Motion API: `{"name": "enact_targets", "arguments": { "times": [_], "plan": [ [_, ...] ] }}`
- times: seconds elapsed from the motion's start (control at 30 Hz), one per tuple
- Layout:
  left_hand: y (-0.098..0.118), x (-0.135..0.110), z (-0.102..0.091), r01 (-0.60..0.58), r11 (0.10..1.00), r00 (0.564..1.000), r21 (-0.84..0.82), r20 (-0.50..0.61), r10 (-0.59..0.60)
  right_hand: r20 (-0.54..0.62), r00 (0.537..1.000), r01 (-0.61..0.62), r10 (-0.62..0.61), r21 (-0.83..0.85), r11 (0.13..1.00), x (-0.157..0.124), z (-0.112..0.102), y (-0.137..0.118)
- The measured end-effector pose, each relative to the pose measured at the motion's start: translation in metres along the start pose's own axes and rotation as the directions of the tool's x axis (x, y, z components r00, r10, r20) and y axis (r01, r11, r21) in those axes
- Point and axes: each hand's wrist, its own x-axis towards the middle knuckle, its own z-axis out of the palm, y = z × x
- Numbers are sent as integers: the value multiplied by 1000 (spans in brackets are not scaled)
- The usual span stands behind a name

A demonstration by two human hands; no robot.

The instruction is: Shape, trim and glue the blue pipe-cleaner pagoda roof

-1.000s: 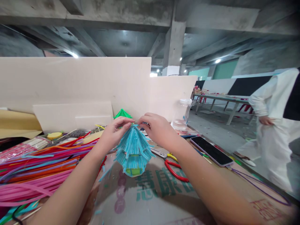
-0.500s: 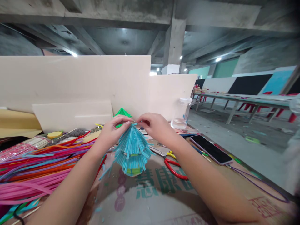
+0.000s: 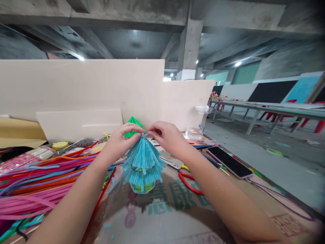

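A tiered cone made of light-blue pipe-cleaner strips [image 3: 142, 165] stands on the cardboard-covered table [image 3: 177, 217], with a green base showing underneath. My left hand [image 3: 119, 142] pinches its tip from the left, fingers closed. From the right, my right hand [image 3: 167, 137] pinches the same tip, fingertips nearly touching those of the left. Just behind the hands a green cone [image 3: 133, 124] peeks out.
A heap of pink, red, orange and blue pipe cleaners [image 3: 38, 186] lies at the left. Red-handled scissors [image 3: 186, 179], a phone [image 3: 230, 162] with a purple cable and a clear jar [image 3: 199, 122] are at the right. Cardboard sheets [image 3: 83, 91] stand behind.
The blue cone has turned slightly and shifted a little under my fingers. The person in white who walked by at the right a second ago is gone.
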Motion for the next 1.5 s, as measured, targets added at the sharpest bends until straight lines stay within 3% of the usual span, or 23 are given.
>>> {"name": "enact_targets", "arguments": {
  "times": [0.13,0.27,0.43,0.53,0.77,0.87,0.97,1.1,1.23,1.4,1.5],
  "plan": [
    [-3,0,0,-30,999,999,-17,13,30,-38,999,14,-13,19,1000,1,8,1],
    [-3,1,-1,-58,997,997,-55,43,60,-49,997,-40,51,203,978,2,24,7],
    [-2,0,-8,-65,997,997,-44,48,68,62,983,-182,171,391,902,4,24,15],
    [-1,0,-12,-35,999,998,-20,47,36,174,974,-209,145,437,875,3,12,13],
    [-2,-1,-11,72,997,997,-14,41,-71,173,977,-175,121,341,924,1,-1,2],
    [-4,-3,-10,136,990,984,43,112,-140,149,982,-159,120,288,944,1,-1,-2],
    [-2,-6,-7,126,986,975,105,168,-142,136,984,-146,115,252,957,1,-2,-3],
    [5,-6,0,63,991,991,116,112,-76,123,987,-135,108,235,962,0,-3,-1],
    [1,-4,4,89,996,991,13,98,-90,129,986,-132,103,242,961,0,-5,2],
    [-9,-1,1,210,943,967,-257,196,-162,121,988,-123,97,231,965,0,-5,5],
    [-12,0,-3,266,905,951,-333,242,-191,119,986,-143,116,245,959,1,-5,6]
  ]
}}
